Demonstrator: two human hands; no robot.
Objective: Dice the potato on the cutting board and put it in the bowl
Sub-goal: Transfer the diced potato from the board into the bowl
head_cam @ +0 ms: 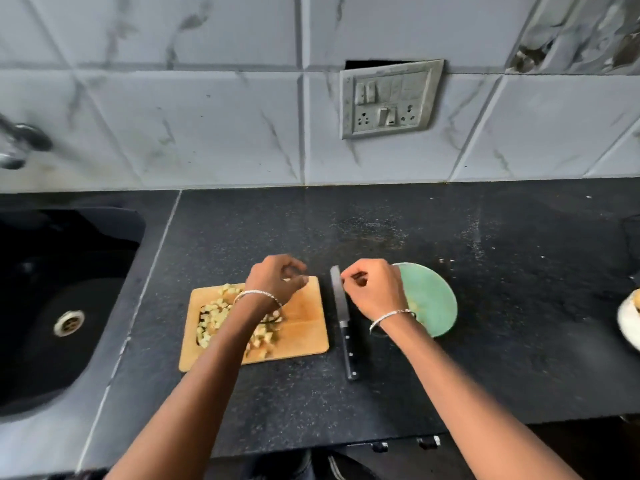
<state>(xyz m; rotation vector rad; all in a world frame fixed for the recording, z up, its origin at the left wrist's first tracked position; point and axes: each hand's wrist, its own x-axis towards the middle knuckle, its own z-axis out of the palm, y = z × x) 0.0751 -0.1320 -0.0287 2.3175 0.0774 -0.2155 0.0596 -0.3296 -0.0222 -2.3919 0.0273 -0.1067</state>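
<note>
A wooden cutting board (304, 327) lies on the black counter with several pale diced potato cubes (214, 317) heaped on its left and middle. My left hand (277, 278) hovers over the board's far right corner with loosely curled fingers and nothing visible in them. A black-handled knife (341, 313) lies flat on the counter just right of the board, blade pointing away from me. My right hand (374, 289) is beside the blade, its curled fingertips close to the blade's far end, with nothing seen in its grip. The green bowl (433, 299) sits right of the knife, partly hidden by my right hand.
A black sink (69, 306) is set into the counter at the left, with a tap (17, 143) above it. A white dish (628, 323) pokes in at the right edge. The tiled wall carries a switch socket (391, 98). The counter's front edge runs under my forearms.
</note>
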